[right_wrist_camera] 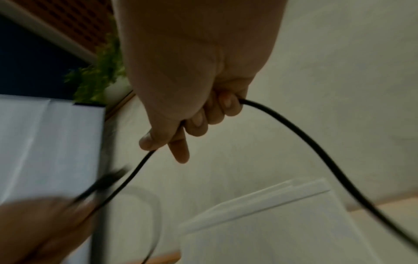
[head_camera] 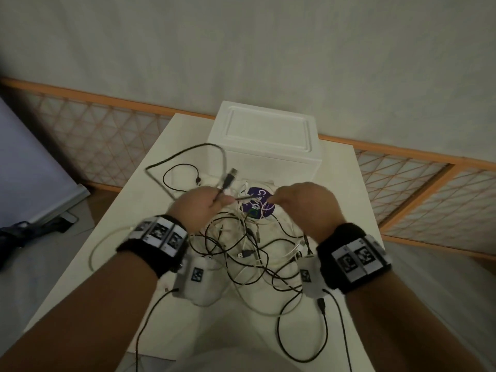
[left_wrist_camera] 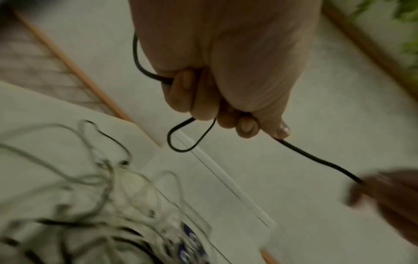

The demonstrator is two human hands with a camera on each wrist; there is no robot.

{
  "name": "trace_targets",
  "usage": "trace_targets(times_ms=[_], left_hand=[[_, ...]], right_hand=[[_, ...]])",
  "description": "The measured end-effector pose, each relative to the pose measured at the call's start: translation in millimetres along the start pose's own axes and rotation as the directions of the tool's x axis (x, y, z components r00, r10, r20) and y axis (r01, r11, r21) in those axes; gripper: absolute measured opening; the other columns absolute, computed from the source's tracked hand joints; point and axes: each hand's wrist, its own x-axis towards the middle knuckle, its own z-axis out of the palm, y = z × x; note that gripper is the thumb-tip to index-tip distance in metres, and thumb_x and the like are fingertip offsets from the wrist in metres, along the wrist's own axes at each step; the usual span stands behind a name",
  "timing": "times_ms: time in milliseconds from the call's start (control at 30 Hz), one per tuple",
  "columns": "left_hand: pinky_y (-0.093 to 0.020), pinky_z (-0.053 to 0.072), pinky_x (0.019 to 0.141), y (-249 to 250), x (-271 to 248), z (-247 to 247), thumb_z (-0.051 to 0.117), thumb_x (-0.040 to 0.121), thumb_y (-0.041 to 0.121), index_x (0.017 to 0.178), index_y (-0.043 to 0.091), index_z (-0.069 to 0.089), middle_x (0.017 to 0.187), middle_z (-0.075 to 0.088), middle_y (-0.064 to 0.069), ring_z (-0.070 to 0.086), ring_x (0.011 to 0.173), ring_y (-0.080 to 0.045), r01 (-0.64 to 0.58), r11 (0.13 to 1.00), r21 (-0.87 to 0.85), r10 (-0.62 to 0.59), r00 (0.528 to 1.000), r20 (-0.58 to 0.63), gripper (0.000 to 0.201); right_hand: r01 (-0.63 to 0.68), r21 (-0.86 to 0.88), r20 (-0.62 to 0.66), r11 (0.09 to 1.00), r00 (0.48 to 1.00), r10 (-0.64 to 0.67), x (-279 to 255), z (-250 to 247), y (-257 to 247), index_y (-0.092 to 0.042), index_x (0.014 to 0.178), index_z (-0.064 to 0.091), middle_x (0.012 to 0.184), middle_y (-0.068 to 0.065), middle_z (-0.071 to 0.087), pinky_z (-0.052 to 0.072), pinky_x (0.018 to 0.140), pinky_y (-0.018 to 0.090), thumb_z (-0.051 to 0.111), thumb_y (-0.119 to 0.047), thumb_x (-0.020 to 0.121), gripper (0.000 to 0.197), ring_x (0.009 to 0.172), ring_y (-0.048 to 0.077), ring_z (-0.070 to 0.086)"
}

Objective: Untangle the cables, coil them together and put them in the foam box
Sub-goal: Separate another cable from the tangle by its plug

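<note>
**Me:** While both hands are up, status: left hand (head_camera: 200, 208) fingers (left_wrist_camera: 181, 92) curled round a black cable (left_wrist_camera: 316, 159), small loop of it sticking out below the fist. Right hand (head_camera: 306, 208) fingers (right_wrist_camera: 217, 109) clenched on the same cable, short taut span between the two fists. USB plug (head_camera: 231, 176) pokes up past the left fist; whether it's this cable's end I can't tell.

**Reviewer:** Advice for the step?

**Me:** My read: untangling, early. Feed the cable hand over hand, keep tension low, follow it into the tangle (head_camera: 249, 251) rather than yanking, or the knots tighten. Lift the freed run clear before coiling.

**Reviewer:** Where's everything else?

**Me:** Rest of the black and white cables sit heaped on the desk (head_camera: 107, 264) under my wrists, partly over a purple round label (head_camera: 259, 202). Foam box (head_camera: 264, 140) is at the far end of the desk, lid on, so nothing's in yet.

**Reviewer:** Room?

**Me:** Pale desk, plain wall behind, orange-framed lattice panel (head_camera: 107, 124) along the floor. Dim light, wrist views blurred.
</note>
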Motion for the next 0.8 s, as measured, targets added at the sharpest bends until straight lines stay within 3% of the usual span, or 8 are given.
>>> trace_targets(times_ms=[133, 200, 400, 500, 600, 633, 700, 800], left_hand=[[-0.040, 0.047, 0.082, -77.4, -12.8, -17.7, 0.036, 0.095, 0.056, 0.096, 0.009, 0.067, 0.094, 0.068, -0.012, 0.061, 0.088, -0.029, 0.264, 0.964, -0.012, -0.265, 0.963, -0.055, 0.057], [-0.038, 0.046, 0.078, -106.1, -21.1, -18.3, 0.024, 0.089, 0.071, 0.100, 0.012, 0.067, 0.092, 0.066, -0.009, 0.060, 0.085, -0.026, 0.328, 0.940, 0.090, -0.327, 0.945, -0.020, 0.073], [-0.036, 0.045, 0.075, -103.4, -33.0, -3.4, 0.036, 0.092, 0.059, 0.072, 0.017, 0.055, 0.078, 0.063, -0.008, 0.059, 0.078, -0.026, 0.366, 0.930, -0.022, -0.367, 0.929, -0.038, 0.050], [-0.021, 0.039, 0.064, -80.5, -36.2, -3.1, 0.046, 0.097, 0.044, 0.080, 0.019, 0.066, 0.080, 0.067, 0.006, 0.057, 0.069, -0.007, 0.270, 0.916, -0.296, -0.305, 0.949, -0.077, 0.036], [-0.020, 0.029, 0.046, -51.0, -38.1, -11.6, 0.049, 0.099, 0.030, 0.080, 0.013, 0.063, 0.063, 0.060, 0.010, 0.037, 0.044, -0.007, 0.134, 0.591, -0.796, -0.356, 0.928, -0.108, 0.029], [-0.019, 0.023, 0.043, -39.6, -39.2, -16.4, 0.046, 0.099, 0.030, 0.078, 0.011, 0.058, 0.057, 0.051, 0.010, 0.031, 0.041, -0.007, 0.081, 0.414, -0.907, -0.344, 0.936, -0.073, 0.031], [-0.020, 0.019, 0.045, -21.3, -40.0, -24.3, 0.036, 0.100, 0.035, 0.078, 0.011, 0.051, 0.056, 0.038, 0.005, 0.024, 0.041, -0.007, 0.052, 0.092, -0.994, -0.228, 0.973, 0.030, 0.036], [-0.022, 0.032, 0.049, 3.5, -42.4, -29.5, 0.032, 0.096, 0.036, 0.083, 0.014, 0.050, 0.062, 0.037, 0.003, 0.029, 0.046, -0.009, 0.046, -0.116, -0.992, -0.040, 0.998, 0.051, 0.032]], right_hand=[[-0.245, 0.012, -0.057, 0.969, 0.968, 0.245, -24.6, -17.1, 50.2, -0.026, 0.093, 0.067, 0.080, 0.001, 0.065, 0.051, 0.069, 0.034, 0.039, -0.054, 0.095, 0.039, 0.076, 0.023, 0.061], [-0.286, 0.005, -0.034, 0.958, 0.958, 0.286, -36.7, -17.7, 65.0, -0.026, 0.086, 0.068, 0.076, 0.001, 0.065, 0.050, 0.067, 0.033, 0.041, -0.055, 0.093, 0.040, 0.074, 0.023, 0.060], [-0.406, 0.022, -0.083, 0.914, 0.910, 0.406, -63.8, 10.0, 92.1, -0.026, 0.063, 0.054, 0.056, -0.005, 0.051, 0.040, 0.053, 0.028, 0.045, -0.051, 0.094, 0.041, 0.058, 0.020, 0.052], [-0.701, -0.170, 0.001, 0.693, 0.703, 0.711, -84.9, 17.7, 112.3, -0.022, 0.075, 0.066, 0.066, -0.003, 0.058, 0.045, 0.070, 0.031, 0.039, -0.047, 0.095, 0.042, 0.066, 0.019, 0.056], [-0.806, -0.314, 0.075, 0.502, 0.506, 0.859, -93.5, 11.6, 110.3, -0.022, 0.088, 0.066, 0.092, 0.002, 0.064, 0.027, 0.104, 0.058, 0.044, -0.023, 0.087, 0.022, 0.101, 0.027, 0.056], [-0.799, -0.265, 0.092, 0.539, 0.536, 0.839, -88.1, 9.3, 103.1, -0.025, 0.096, 0.066, 0.109, 0.002, 0.064, 0.020, 0.109, 0.059, 0.047, -0.021, 0.086, 0.022, 0.111, 0.028, 0.053], [-0.659, -0.022, 0.058, 0.752, 0.750, 0.659, -67.0, 0.4, 70.9, -0.029, 0.114, 0.064, 0.134, -0.002, 0.056, 0.025, 0.109, 0.047, 0.055, -0.030, 0.087, 0.029, 0.120, 0.023, 0.051], [-0.170, 0.400, -0.025, 0.901, 0.980, 0.197, -21.1, -7.1, -25.0, -0.016, 0.125, 0.060, 0.134, 0.006, 0.056, 0.037, 0.105, 0.038, 0.061, -0.049, 0.085, 0.052, 0.121, 0.022, 0.053]])
